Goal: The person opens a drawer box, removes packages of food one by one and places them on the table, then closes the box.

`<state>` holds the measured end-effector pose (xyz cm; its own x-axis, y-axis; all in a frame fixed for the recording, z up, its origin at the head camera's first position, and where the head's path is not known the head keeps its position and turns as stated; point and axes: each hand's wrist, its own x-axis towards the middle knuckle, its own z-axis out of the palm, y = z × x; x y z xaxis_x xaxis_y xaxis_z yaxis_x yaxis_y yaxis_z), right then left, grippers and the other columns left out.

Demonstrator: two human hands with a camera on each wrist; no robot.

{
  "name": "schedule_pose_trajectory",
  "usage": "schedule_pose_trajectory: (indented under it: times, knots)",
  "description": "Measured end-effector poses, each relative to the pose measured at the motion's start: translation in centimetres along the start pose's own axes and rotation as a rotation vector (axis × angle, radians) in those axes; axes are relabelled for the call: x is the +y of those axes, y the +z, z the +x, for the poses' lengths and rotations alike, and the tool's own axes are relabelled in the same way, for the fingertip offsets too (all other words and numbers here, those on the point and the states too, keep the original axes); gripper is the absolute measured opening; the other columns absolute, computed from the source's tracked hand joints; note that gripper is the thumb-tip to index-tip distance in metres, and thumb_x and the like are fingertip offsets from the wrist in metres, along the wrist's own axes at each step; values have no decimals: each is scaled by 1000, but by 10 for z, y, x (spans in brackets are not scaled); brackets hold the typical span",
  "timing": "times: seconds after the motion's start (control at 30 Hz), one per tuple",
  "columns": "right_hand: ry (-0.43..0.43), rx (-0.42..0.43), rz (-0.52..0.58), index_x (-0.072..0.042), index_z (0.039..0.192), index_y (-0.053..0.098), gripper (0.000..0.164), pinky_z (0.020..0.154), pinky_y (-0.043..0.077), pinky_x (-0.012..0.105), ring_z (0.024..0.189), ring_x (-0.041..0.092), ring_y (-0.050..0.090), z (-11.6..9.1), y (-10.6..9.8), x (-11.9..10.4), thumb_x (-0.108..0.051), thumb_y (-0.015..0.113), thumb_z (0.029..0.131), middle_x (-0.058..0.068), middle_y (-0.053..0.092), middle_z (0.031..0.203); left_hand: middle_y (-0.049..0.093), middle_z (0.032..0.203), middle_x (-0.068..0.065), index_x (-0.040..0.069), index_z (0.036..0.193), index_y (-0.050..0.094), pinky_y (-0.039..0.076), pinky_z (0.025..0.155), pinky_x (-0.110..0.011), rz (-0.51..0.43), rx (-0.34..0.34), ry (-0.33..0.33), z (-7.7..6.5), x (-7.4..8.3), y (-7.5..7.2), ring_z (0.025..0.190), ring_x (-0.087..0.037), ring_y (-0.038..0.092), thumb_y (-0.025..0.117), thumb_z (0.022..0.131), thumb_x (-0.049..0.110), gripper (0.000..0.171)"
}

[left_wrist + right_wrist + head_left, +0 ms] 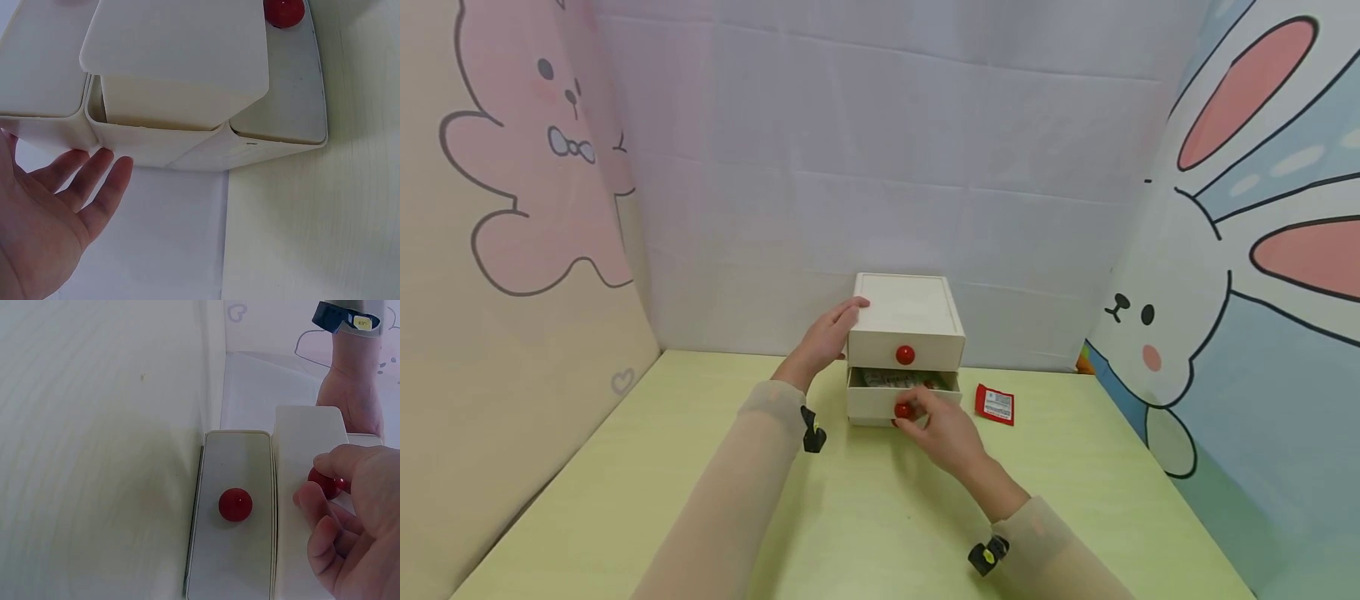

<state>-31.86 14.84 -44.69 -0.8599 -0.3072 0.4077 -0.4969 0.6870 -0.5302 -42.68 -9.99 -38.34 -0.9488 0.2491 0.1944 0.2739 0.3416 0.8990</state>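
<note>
A small white drawer cabinet (910,304) with round red knobs stands on the table. Its middle drawer (868,405) is pulled partway out, with something printed in green and white (891,379) partly visible inside. My right hand (951,432) pinches that drawer's red knob (323,482) between thumb and fingers. With fingers fairly straight, my left hand (826,337) touches the cabinet's left side and upper edge; its fingertips (105,156) meet the side wall in the left wrist view. The top drawer's front (868,348) and the bottom drawer (234,556) are closed.
A red packet with a white label (997,405) lies on the pale green table (820,517), right of the cabinet. Behind stands a white cloth wall (880,167); panels with cartoon animals flank both sides. Each sleeve cuff carries a black clip.
</note>
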Motion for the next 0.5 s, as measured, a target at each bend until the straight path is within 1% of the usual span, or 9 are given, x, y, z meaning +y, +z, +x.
schedule_pose_trajectory:
  times: [0.33,0.5]
  knots:
    - [29,-20,-11,-20,119,73,23,71,53,25,90,14,72,-4,-1,-3,-17,83,98,-7,78,98,40,175,-5,39,161,50,55,103,-63,3,-1,-5,1,-1,-1,145,-40,54,31,117,60,53]
    - [26,-17,-14,-19,119,74,24,71,53,25,91,17,72,-9,-1,-5,-15,83,98,-6,78,99,42,174,-6,39,161,51,55,103,-63,-4,1,-11,1,-2,-1,143,-40,55,32,117,59,52]
